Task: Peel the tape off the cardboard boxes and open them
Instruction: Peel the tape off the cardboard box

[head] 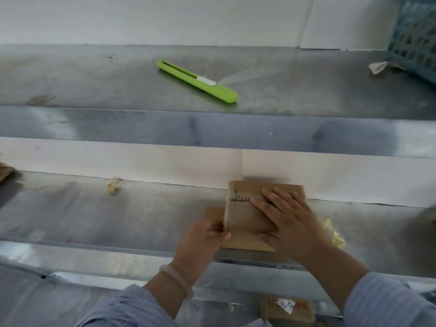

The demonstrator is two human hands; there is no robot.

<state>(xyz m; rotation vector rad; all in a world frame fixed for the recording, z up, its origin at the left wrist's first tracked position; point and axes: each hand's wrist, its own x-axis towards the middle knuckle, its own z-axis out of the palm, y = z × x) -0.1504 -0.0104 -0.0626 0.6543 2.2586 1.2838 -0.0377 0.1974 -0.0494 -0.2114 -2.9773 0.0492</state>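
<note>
Cardboard box (243, 218) partly under right hand (292, 220)

The box cutter (197, 81) is lime green with a white slider (206, 80). The cardboard box (245, 215) is brown, the sleeves (389, 303) pale blue and faintly striped, the basket (415, 38) teal.

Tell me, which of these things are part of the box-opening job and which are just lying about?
In the job: cardboard box, pressed by the right hand and pinched at its left edge by the left hand; green cutter on the upper shelf, probably, though untouched.
Lying about: blue basket, paper scrap beside it, yellowish crumpled scraps right of the box.
</note>
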